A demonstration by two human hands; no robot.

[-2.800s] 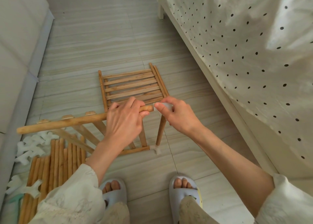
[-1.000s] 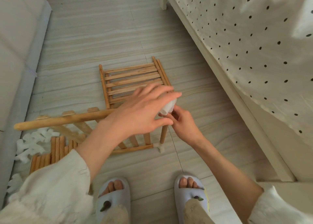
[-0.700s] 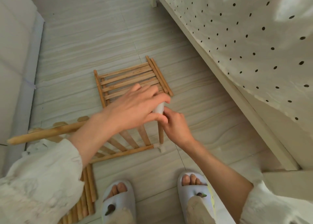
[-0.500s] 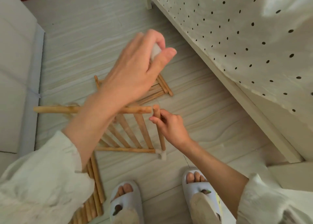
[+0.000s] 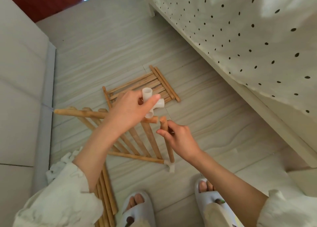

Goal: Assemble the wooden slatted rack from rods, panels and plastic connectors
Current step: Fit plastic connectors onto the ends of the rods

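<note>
White plastic connector (image 5: 151,104) is pinched in left hand (image 5: 127,112), just above rail end (image 5: 154,120). Upright rod (image 5: 167,141) is gripped by right hand (image 5: 180,141). Parts judged light, stiff; sockets likely tight, best held by the hub.

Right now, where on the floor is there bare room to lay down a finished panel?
Bare floor lies beyond the flat slatted panel, toward the red wall. Another strip runs between the half-built frame and the bed base. The near left is crowded with the loose rods.
</note>
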